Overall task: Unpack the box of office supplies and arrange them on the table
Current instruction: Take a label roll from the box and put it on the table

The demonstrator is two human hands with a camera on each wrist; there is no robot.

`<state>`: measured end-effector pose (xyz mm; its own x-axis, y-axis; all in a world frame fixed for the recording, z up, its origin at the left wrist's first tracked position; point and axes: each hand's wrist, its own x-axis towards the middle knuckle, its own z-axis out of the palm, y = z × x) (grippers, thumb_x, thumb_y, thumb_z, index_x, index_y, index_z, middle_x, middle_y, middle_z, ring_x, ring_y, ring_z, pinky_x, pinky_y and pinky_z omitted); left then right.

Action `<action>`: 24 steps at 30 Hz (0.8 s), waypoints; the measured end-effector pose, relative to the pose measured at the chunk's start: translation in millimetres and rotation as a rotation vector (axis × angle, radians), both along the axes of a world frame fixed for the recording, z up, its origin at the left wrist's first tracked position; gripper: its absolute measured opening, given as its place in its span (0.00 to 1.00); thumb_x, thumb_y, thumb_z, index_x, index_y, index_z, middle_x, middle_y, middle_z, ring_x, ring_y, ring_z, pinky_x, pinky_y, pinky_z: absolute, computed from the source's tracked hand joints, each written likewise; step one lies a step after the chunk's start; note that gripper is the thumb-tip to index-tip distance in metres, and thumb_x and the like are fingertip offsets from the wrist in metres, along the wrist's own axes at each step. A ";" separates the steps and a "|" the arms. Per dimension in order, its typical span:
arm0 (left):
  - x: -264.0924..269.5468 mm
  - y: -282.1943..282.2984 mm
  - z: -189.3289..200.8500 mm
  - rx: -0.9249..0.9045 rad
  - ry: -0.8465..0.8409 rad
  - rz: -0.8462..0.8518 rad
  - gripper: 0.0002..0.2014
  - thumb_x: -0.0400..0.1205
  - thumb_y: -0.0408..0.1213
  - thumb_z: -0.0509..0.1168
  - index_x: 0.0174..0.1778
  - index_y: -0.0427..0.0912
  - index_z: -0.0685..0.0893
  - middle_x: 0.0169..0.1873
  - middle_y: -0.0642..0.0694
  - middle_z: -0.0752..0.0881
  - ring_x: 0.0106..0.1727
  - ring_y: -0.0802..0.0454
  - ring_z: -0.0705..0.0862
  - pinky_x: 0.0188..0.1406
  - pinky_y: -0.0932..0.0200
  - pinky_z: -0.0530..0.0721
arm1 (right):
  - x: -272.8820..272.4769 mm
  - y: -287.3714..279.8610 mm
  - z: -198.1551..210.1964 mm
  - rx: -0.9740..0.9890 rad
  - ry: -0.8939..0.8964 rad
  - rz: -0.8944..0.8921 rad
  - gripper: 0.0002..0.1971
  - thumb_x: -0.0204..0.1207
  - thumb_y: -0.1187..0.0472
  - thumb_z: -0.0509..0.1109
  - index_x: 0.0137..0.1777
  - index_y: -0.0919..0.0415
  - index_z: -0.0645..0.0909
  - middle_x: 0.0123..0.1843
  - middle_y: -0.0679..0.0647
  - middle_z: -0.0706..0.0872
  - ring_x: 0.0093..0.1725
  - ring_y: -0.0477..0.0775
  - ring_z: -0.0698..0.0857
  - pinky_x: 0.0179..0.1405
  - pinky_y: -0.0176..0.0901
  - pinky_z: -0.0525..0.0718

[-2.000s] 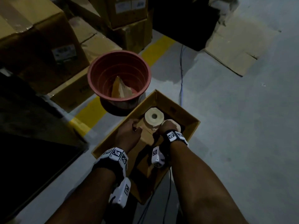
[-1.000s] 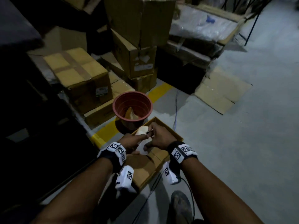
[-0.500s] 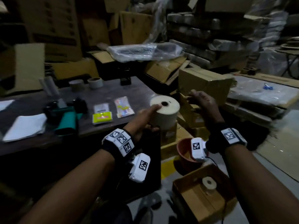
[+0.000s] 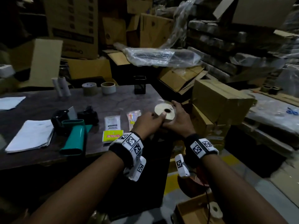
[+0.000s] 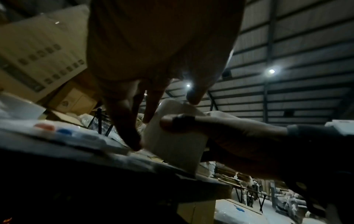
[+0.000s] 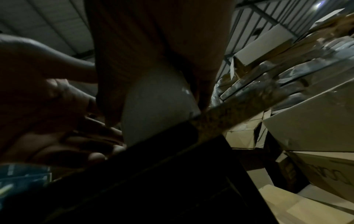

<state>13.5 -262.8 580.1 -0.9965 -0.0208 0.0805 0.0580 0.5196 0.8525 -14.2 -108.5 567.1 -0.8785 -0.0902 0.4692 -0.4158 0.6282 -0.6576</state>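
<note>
A white paper roll (image 4: 165,112) stands on end at the right front corner of the dark table (image 4: 113,101). My left hand (image 4: 155,118) holds its near left side, thumb lying on top beside the core hole. My right hand (image 4: 176,117) grips its right side, fingers wrapped round the far edge. In the left wrist view the roll (image 5: 176,136) sits on the table edge with the right thumb across it. The right wrist view shows the roll (image 6: 157,106) against the table's rim. The open cardboard box (image 4: 191,212) lies on the floor below, another roll (image 4: 215,209) inside.
On the table lie two tape rolls (image 4: 89,88), a black mesh holder (image 4: 140,84), a green case (image 4: 73,139), a paper stack (image 4: 30,135) and plastic packets (image 4: 112,130). Stacked cartons (image 4: 218,101) crowd the table's right side. A red pot (image 4: 194,181) stands on the floor.
The roll was lifted out of the floor box and carried up to the table's corner. The right hand, free half a second ago, now grips it again. The view swung up to the table.
</note>
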 end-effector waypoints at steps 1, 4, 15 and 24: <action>-9.8 -2.4 -2.1 -0.053 -0.007 0.014 0.28 0.76 0.69 0.59 0.43 0.45 0.85 0.48 0.41 0.89 0.51 0.41 0.87 0.54 0.49 0.85 | -11.8 -2.2 -3.8 0.012 0.005 0.017 0.49 0.56 0.44 0.81 0.78 0.56 0.66 0.69 0.56 0.81 0.66 0.55 0.81 0.55 0.35 0.75; -25.2 -0.9 -4.9 0.018 -0.090 0.041 0.29 0.71 0.68 0.61 0.46 0.43 0.85 0.47 0.41 0.90 0.50 0.40 0.88 0.50 0.48 0.86 | -37.1 -4.4 -12.9 -0.062 -0.007 0.093 0.50 0.54 0.37 0.74 0.77 0.54 0.64 0.67 0.52 0.83 0.63 0.50 0.83 0.55 0.37 0.79; 46.8 -24.9 143.6 0.715 -0.529 0.150 0.08 0.81 0.45 0.69 0.48 0.45 0.83 0.39 0.45 0.87 0.41 0.49 0.83 0.46 0.47 0.86 | 34.3 -40.9 130.7 -0.005 -0.323 0.075 0.50 0.54 0.46 0.86 0.75 0.57 0.67 0.68 0.56 0.80 0.64 0.53 0.80 0.55 0.40 0.76; 126.0 -209.7 197.7 0.836 -0.492 0.534 0.12 0.75 0.43 0.73 0.50 0.42 0.86 0.43 0.36 0.86 0.38 0.44 0.83 0.33 0.60 0.85 | 82.6 -222.0 184.7 -0.024 -0.420 0.535 0.56 0.55 0.46 0.88 0.81 0.59 0.63 0.76 0.51 0.73 0.71 0.42 0.74 0.72 0.36 0.74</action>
<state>139.5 -472.5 777.8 -0.7627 -0.3202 -0.5620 -0.4436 -0.3733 0.8148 68.4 -330.5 751.7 -0.8237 -0.5571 0.1052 -0.3716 0.3903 -0.8424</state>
